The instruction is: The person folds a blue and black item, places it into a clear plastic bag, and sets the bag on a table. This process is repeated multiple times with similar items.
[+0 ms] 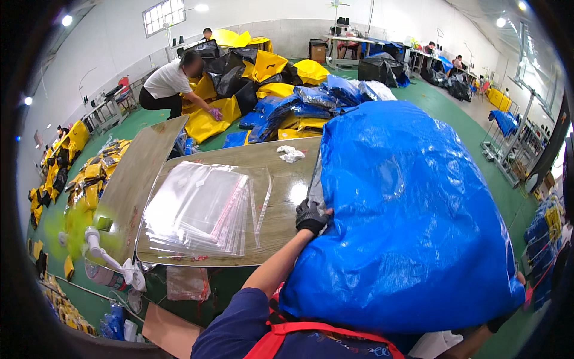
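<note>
A large, shiny blue woven-plastic bag (412, 215) bulges up in front of me, over the table's right part and close against my body. My left hand (312, 218), in a grey and black glove with bare fingertips, grips the bag's left edge, where a strip of grey lining shows. My right hand (497, 323) is at the bag's lower right edge, mostly hidden behind the plastic. Its fingertips show higher up, curled on that edge. Left of the bag, a fanned stack of clear plastic sleeves (200, 206) lies on the wood-grain table (281, 239).
A crumpled white cloth (290, 154) lies near the table's far edge. Beyond, a person (170, 84) crouches by a heap of yellow, black and blue bags (263, 66). A white clip-on fan (98, 245) stands at the table's left. A metal rack (514, 143) stands far right.
</note>
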`<state>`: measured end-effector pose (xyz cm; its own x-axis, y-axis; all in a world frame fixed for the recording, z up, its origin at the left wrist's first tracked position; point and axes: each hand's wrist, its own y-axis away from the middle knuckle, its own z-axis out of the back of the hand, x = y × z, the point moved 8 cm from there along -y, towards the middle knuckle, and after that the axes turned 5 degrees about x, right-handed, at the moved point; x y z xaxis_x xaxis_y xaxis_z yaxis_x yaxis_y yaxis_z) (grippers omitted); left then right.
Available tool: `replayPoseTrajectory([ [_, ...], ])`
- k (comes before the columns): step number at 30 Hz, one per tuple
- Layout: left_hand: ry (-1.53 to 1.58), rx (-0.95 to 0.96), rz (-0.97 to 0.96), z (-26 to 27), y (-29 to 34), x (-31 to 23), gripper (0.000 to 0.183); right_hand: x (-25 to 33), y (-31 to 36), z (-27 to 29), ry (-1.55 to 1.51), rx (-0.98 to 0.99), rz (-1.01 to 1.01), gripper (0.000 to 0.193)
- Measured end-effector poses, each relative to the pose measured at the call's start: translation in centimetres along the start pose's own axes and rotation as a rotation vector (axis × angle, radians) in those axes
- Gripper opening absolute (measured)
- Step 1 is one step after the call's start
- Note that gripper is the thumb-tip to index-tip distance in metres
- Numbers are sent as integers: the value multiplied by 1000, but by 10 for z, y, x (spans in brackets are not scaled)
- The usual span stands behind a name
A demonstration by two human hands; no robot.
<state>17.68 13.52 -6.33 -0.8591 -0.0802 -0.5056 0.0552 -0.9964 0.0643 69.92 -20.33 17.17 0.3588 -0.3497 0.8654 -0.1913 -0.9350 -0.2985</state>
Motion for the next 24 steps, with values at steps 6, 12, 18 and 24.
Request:
replayPoseTrajectory([
  [6, 265, -4, 181, -18, -26, 14, 112, -18, 39, 28, -627, 406, -464, 43],
  [12, 1435, 790, 85, -52, -36, -32, 56, -13, 15, 14, -51, 94, -215, 41],
  [18, 1279, 99, -409, 199, -97, -13, 49, -23, -7, -119, 928, 418, 9, 40],
  [24, 795, -155, -257, 430, -82, 172, 49, -282, 31, -208, 1126, 1272, -364, 44],
])
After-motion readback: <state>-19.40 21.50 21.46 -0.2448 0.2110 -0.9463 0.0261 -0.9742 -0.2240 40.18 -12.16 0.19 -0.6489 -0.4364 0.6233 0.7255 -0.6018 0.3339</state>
